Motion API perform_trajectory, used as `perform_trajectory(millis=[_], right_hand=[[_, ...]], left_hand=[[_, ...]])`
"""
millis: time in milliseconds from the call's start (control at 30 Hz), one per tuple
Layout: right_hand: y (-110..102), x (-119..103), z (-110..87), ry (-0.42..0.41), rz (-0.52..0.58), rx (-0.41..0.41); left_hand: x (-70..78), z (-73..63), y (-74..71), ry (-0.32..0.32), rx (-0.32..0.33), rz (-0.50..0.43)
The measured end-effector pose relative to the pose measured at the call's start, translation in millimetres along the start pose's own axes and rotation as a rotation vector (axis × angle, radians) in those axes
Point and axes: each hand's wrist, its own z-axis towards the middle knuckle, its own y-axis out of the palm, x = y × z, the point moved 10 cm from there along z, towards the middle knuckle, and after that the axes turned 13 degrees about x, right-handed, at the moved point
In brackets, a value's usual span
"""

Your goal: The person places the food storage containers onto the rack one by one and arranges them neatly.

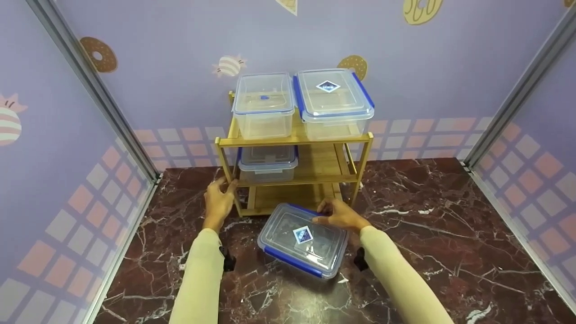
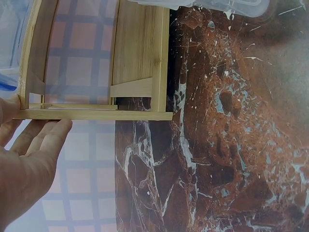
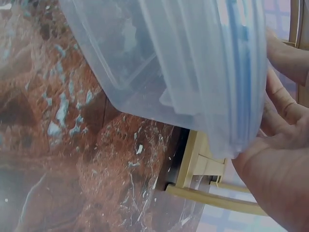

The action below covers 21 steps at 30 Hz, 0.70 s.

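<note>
A clear plastic food container (image 1: 283, 245) with a blue-edged lid and a diamond label is in front of the wooden shelf rack (image 1: 294, 141). My right hand (image 1: 337, 213) grips it at its far right edge, thumb on the lid and fingers over the side. The right wrist view shows the container's (image 3: 159, 63) side wall close up, with my right hand (image 3: 280, 154) at its lid rim. On the rack's left front post (image 2: 96, 115), my left hand (image 2: 34, 159) holds with thumb and fingers on opposite sides. Whether the container touches the surface I cannot tell.
Two lidded containers stand on the top shelf, a left one (image 1: 264, 123) and a right one (image 1: 335, 128). Another container (image 1: 268, 173) sits at the left of the middle shelf. Dark red marble surface (image 1: 432, 252) lies around the rack, with patterned purple walls (image 1: 180, 81) behind and beside.
</note>
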Motion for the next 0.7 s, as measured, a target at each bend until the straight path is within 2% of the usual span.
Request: perform_trajectory(millis=[233,433,700], right_hand=[[-6.8,4.3,-6.7,-0.037,0.005,-0.024],[-15.6,2.6,-17.2,-0.127,0.016,-0.026],[-30.0,16.9,-35.0,-0.079,0.029,0.009]], left_hand=[[-2.6,0.5,0.9,-0.007,-0.004,-0.003],[-2.3,2.8,-2.3,-0.006,0.011,-0.007],[-4.8,1.5,3.5,-0.017,-0.011,0.002]])
